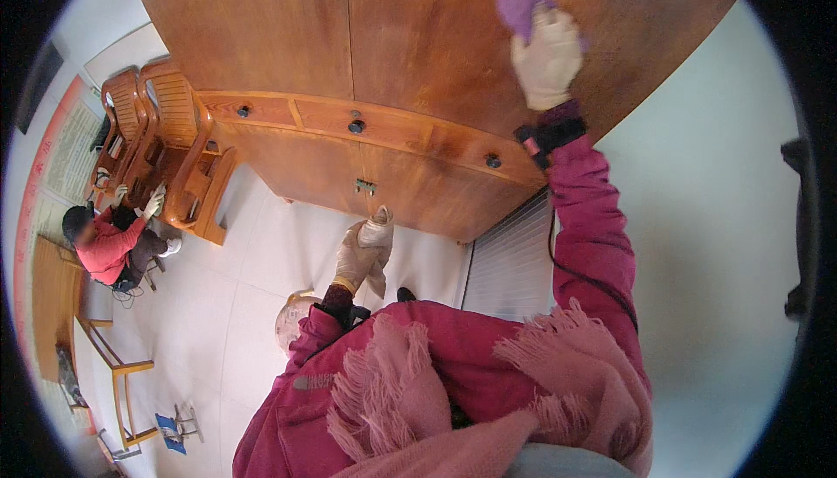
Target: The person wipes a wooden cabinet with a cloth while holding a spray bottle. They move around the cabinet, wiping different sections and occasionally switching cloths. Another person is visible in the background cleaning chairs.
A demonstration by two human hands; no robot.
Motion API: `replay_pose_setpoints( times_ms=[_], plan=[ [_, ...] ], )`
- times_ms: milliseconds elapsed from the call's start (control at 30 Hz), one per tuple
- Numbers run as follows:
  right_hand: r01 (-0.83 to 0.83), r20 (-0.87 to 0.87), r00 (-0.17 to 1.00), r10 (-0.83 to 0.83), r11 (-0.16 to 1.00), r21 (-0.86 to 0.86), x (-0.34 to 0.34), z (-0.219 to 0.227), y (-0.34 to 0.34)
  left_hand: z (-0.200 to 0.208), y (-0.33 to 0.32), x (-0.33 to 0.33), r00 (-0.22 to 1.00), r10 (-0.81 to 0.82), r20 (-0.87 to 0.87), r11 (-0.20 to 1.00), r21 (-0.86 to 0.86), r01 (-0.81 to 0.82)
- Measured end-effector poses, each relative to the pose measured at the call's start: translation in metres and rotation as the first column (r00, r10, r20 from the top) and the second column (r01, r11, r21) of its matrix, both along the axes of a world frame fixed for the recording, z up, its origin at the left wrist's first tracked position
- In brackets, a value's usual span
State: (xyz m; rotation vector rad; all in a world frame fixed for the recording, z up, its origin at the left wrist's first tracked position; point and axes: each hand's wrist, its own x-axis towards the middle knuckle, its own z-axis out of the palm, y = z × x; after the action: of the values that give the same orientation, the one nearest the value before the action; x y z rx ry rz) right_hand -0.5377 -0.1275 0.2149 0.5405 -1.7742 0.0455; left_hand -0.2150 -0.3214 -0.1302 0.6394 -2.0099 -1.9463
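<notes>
Wall poster (75, 153), pale with a red edge strip (40, 164), one item, at far left.
Large characters run along the strip; rows of small dark print fill the pale panel beside it (bent by the lens rim, the small print is too fine to read).

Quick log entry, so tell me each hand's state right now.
Pale-gloved left hand: closed, holding a crumpled beige cloth-like bundle.
Pale-gloved right hand: holding a soft purple cloth against the brown wooden cabinet door.
</notes>
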Motion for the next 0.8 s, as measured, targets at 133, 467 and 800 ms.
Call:
replay_pose_setpoints(
  times_ms=[133,467,800],
  plan=[
    [-0.025,0.185,0.983,-0.023,0.967,0.255,0.016,-0.087,-0.033,0.018,-0.001,0.001,0.981,-0.039,0.188,0.999,0.008,0.038],
    [-0.413,0.400,0.728,0.557,0.822,-0.392,0.009,-0.110,-0.002,0.006,-0.009,0.008,0.998,0.008,0.057,0.992,0.127,-0.015],
    [-0.536,-0.041,0.810,0.584,0.712,-0.454,0.005,0.164,-0.026,-0.008,-0.009,0.014,0.984,0.051,0.173,0.998,-0.041,-0.045]
  ],
)
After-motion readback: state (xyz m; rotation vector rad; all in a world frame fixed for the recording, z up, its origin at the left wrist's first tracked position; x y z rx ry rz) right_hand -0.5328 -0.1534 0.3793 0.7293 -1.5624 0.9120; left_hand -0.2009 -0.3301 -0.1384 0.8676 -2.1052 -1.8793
